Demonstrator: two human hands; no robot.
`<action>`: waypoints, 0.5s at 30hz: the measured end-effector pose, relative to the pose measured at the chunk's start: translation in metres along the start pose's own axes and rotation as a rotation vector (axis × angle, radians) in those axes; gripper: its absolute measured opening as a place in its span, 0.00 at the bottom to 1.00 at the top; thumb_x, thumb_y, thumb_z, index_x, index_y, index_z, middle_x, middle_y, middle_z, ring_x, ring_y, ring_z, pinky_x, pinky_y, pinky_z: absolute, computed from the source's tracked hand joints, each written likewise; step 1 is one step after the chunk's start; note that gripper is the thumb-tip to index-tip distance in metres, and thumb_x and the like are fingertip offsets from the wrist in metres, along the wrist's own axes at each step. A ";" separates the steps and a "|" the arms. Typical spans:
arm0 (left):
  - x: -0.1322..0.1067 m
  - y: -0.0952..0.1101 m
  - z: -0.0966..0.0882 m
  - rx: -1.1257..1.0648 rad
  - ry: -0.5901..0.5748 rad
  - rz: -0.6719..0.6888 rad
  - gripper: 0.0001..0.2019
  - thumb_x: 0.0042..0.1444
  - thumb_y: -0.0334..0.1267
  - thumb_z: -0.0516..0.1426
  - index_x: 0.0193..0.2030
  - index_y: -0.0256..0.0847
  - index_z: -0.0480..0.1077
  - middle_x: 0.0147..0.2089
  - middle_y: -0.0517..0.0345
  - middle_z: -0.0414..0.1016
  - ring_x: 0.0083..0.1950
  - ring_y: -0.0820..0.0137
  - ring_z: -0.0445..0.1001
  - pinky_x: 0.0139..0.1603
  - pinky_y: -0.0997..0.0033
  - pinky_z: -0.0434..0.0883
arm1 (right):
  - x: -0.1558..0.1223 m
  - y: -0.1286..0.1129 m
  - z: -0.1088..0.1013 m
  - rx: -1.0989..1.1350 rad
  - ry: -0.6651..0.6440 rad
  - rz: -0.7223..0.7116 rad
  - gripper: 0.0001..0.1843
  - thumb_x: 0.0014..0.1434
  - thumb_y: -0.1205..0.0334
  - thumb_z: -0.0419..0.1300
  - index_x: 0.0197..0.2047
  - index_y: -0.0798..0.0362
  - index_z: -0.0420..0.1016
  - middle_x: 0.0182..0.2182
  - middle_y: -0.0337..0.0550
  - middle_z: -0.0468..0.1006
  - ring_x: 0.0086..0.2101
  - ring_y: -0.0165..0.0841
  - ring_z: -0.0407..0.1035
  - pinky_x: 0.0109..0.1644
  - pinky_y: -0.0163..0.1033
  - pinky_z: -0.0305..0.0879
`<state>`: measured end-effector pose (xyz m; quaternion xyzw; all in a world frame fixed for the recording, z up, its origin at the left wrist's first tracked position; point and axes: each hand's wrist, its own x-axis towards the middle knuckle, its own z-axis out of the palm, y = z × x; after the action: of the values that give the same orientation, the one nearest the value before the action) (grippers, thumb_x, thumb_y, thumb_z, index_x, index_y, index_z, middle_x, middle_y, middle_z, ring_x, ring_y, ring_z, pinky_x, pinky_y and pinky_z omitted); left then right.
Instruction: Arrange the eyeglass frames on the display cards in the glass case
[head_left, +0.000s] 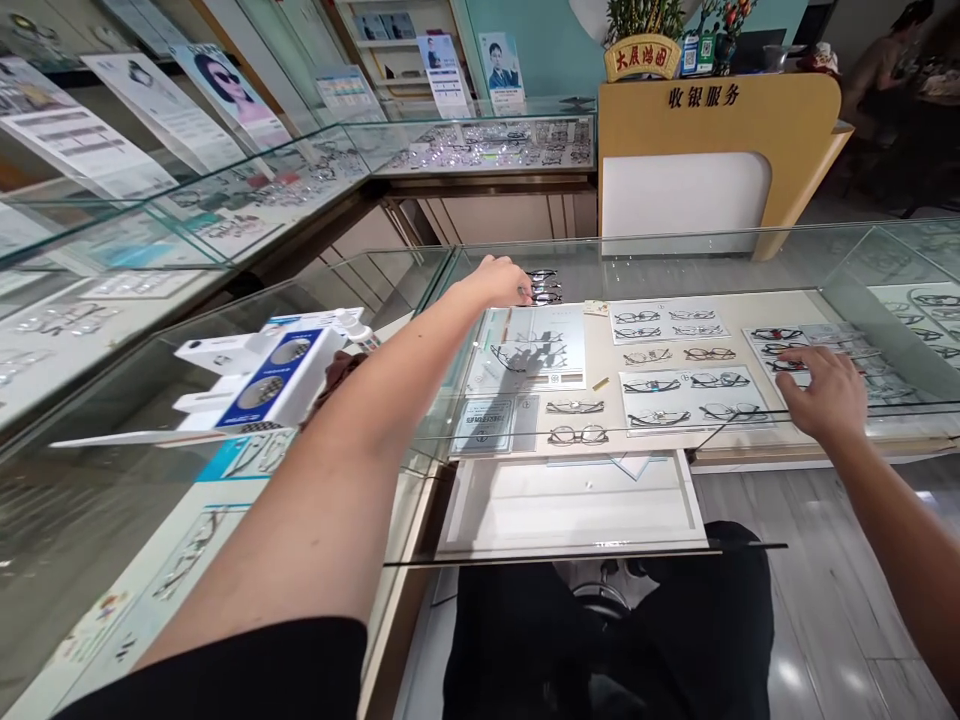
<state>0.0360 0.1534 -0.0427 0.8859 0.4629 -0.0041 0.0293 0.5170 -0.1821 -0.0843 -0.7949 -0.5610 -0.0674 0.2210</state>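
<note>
My left hand (501, 282) reaches far over the glass display case, its fingers curled down beside several dark-framed eyeglasses (545, 286) at the far side. Its fingertips are partly hidden, and whether they grip a frame is unclear. Below it, a white tray card (534, 378) with eyeglasses lies in hand-shaped shadow. My right hand (827, 396) is at the near right edge of the case, fingers spread and no object in it. Close by, behind the glass, lies a white card with several eyeglasses (777, 334).
A white drawer (570, 505) stands pulled out above my lap. To the left, a blue-and-white cardboard display (281, 370) rests on the glass. More eyeglasses lie on white cards (694, 390) in the case. A yellow counter (679, 130) stands behind, with people in the far right background.
</note>
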 end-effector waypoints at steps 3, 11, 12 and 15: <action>0.007 -0.002 0.003 0.014 -0.011 -0.027 0.07 0.57 0.41 0.67 0.38 0.42 0.85 0.49 0.52 0.88 0.65 0.49 0.72 0.79 0.40 0.55 | -0.001 -0.002 -0.002 0.009 0.002 -0.003 0.33 0.63 0.43 0.49 0.54 0.54 0.86 0.59 0.61 0.83 0.56 0.59 0.74 0.60 0.65 0.71; -0.044 0.029 -0.030 -0.055 0.027 0.048 0.16 0.66 0.50 0.63 0.41 0.38 0.85 0.53 0.49 0.83 0.68 0.45 0.69 0.79 0.33 0.54 | 0.000 -0.003 -0.002 0.000 -0.017 0.021 0.33 0.62 0.43 0.49 0.54 0.54 0.86 0.59 0.60 0.82 0.57 0.59 0.74 0.61 0.65 0.71; -0.062 0.040 -0.039 -0.102 0.025 0.088 0.20 0.67 0.54 0.62 0.43 0.39 0.86 0.55 0.49 0.82 0.69 0.45 0.69 0.78 0.33 0.54 | 0.001 -0.002 -0.001 -0.002 -0.012 0.015 0.33 0.62 0.43 0.50 0.54 0.53 0.86 0.59 0.60 0.83 0.57 0.59 0.74 0.62 0.65 0.71; -0.127 0.084 -0.064 -0.292 -0.077 0.220 0.23 0.67 0.63 0.62 0.47 0.45 0.86 0.61 0.52 0.81 0.68 0.50 0.71 0.77 0.42 0.61 | 0.001 0.001 0.002 -0.002 0.006 -0.005 0.29 0.64 0.45 0.51 0.53 0.53 0.86 0.58 0.60 0.82 0.57 0.58 0.73 0.62 0.66 0.71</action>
<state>0.0313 0.0051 0.0300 0.9167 0.3576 0.0324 0.1753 0.5184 -0.1806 -0.0855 -0.7936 -0.5622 -0.0709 0.2216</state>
